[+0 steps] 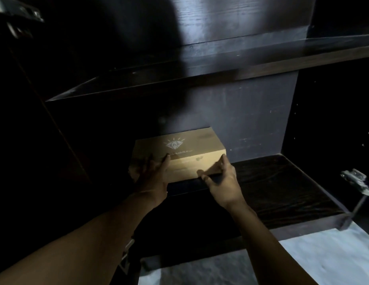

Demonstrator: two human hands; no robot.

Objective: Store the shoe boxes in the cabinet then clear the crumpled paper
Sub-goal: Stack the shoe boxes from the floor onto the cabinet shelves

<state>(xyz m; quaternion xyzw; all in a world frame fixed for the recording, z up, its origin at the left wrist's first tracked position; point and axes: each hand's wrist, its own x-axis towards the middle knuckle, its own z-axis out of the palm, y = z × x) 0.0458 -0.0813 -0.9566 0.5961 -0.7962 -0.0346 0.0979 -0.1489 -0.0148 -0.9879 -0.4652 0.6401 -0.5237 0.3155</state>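
Shoe box (179, 155): tan cardboard with a pale diamond logo on its lid, sitting on the lower shelf (282, 182) of the dark cabinet (220, 64), towards the left of the compartment and close to the back panel.
Left side of cabinet: deep in shadow; whether other boxes stand there cannot be made out.
Left hand (152, 175): spread flat over the box's near left corner, fingers splayed on lid and front face, pressing rather than gripping.
Right hand (220, 177): at the near right corner, thumb along the bottom front edge and fingers curled up the right end; a loose, narrow hold on the box.
Step in hand: it looks like seating the box on the shelf, squaring it towards the back.
Right of the box: bare dark shelf, and a metal hinge (356, 179) at the cabinet's front right edge.
Floor (323, 260): pale, below the cabinet; no crumpled paper in view.
Risk: uneven pressure from the two hands could skew the box and jam a corner against the back panel.
Risk: poor light may hide a box left askew, wasting room for others.
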